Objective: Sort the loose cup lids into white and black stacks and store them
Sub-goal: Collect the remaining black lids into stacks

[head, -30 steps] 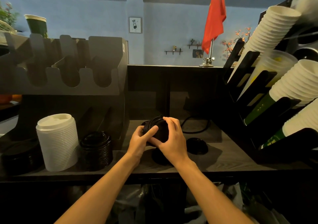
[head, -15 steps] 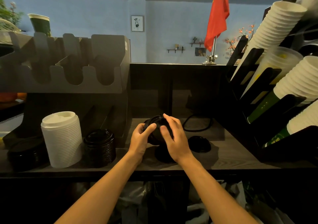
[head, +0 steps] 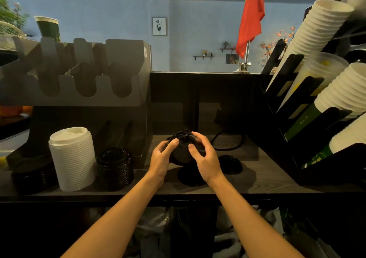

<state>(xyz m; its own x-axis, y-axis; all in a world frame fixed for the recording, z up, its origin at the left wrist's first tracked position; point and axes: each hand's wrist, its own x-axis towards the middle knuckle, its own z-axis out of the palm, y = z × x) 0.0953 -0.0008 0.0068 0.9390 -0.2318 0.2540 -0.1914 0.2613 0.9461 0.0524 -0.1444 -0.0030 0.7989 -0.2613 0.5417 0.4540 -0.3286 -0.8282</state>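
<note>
Holding a clump of black lids [head: 182, 152] just above the counter [head: 267, 180], I am gripping it two-handed: left hand [head: 161, 158] curling round its left side, right hand [head: 206, 158] arching over the far rim. A white stack [head: 73, 158] and black stack [head: 114, 166] are standing at left. A loose lid [head: 229, 163] is lying unsorted, and storing is waiting, I judge. Dark wood is running back toward a blue wall [head: 118, 20].

Left hand [head: 161, 156] and right hand [head: 206, 156] grip black lids [head: 181, 152] over the counter [head: 257, 180]; white stack [head: 72, 158] stands left.
</note>
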